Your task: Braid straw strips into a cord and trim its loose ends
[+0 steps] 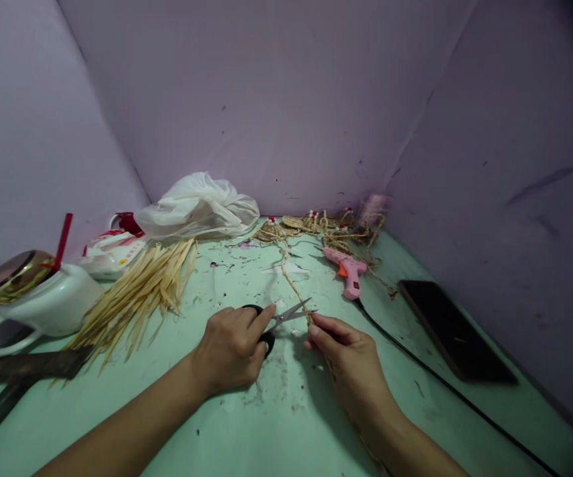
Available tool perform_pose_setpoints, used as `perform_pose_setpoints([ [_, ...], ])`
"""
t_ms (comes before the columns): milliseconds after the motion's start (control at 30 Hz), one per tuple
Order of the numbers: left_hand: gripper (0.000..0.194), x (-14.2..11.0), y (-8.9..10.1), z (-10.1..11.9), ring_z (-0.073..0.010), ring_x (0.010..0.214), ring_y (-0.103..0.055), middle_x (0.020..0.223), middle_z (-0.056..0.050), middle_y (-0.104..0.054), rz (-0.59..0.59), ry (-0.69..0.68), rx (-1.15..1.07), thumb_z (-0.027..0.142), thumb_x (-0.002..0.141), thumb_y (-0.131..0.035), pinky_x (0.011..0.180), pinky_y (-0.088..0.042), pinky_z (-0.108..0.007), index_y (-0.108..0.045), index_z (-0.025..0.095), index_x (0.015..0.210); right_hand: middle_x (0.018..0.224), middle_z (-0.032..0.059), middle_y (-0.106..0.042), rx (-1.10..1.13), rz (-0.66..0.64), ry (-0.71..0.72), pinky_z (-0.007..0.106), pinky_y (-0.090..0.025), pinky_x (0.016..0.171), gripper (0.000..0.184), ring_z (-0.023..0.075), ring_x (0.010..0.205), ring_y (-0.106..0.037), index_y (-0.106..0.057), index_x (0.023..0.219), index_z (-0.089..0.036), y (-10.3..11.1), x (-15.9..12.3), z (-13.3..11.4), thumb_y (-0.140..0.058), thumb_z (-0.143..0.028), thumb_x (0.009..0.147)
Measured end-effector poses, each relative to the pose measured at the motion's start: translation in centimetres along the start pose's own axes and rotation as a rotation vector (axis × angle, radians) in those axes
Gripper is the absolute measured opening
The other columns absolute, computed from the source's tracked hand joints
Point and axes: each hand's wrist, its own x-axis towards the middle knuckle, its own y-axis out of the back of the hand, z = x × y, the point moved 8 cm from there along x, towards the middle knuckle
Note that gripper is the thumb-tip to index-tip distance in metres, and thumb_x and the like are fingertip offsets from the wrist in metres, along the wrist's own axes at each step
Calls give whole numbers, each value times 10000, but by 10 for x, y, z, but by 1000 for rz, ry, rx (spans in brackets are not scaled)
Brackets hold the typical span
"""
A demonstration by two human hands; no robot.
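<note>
My left hand [234, 348] grips a pair of scissors [282, 318] by the black handles, its blades spread around a braided straw cord [292, 283]. Between thumb and fingers, my right hand [348, 354] pinches that cord just below the blades. From there the cord runs up toward a pile of woven straw pieces [293, 224] with red and white beads at the back. Its other end passes under my right hand and forearm toward the front edge. Whether the blades have cut into the cord I cannot tell.
A pink glue gun [350, 268] with a black cable [415, 358] and a dark phone [458, 331] lie right. On the left are straw strips [142, 291], a white mug [57, 301] with a gold lid, and a hammer [22, 371]. A white plastic bag [199, 209] sits behind.
</note>
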Motion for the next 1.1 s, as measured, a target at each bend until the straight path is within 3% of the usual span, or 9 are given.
perform_pose_setpoints([
  [200,497,-3,-3,2,-188,572,-502,684,-30,-554,-3,-32,7,169,702,-462,509,-408,-327,-440,132,1196,793,40,-652,-92,16,101,280,-496,607,186,134,641,-565,-723,771,-181,1,-2,-13,-717,-229,592],
  [567,449,-1,0,-1,-176,589,-549,678,-37,-601,33,-54,-33,128,725,-419,531,-422,-307,-428,111,1174,725,26,-644,-81,31,119,273,-493,591,172,133,611,-556,-724,750,-189,2,-2,-16,-719,-226,582],
  [700,439,-1,0,-5,-187,647,-573,743,-45,-626,10,14,-87,169,710,-446,581,-435,-323,-463,134,1147,728,22,-646,-51,15,64,271,-491,597,190,128,601,-552,-717,761,-188,0,-3,-12,-728,-235,578],
  [800,456,1,-1,-8,-207,698,-570,800,-60,-625,-11,71,-93,225,692,-470,611,-434,-342,-481,146,1141,681,15,-612,101,-35,-9,248,-496,576,168,109,572,-520,-707,743,-162,-4,-3,-10,-700,-276,619],
  [967,455,2,0,-10,-213,707,-560,812,-57,-620,6,108,-86,236,684,-484,620,-418,-348,-489,150,1131,594,-17,-523,347,-176,-332,179,-492,513,152,58,481,-455,-690,773,-126,-17,-5,3,-668,-184,634],
  [1100,467,1,3,-12,-215,723,-551,822,-62,-611,32,100,-66,226,677,-491,633,-409,-347,-489,143,1136,582,-20,-527,307,-241,-348,191,-506,539,180,61,494,-473,-688,800,-130,-19,-4,2,-682,-130,620],
])
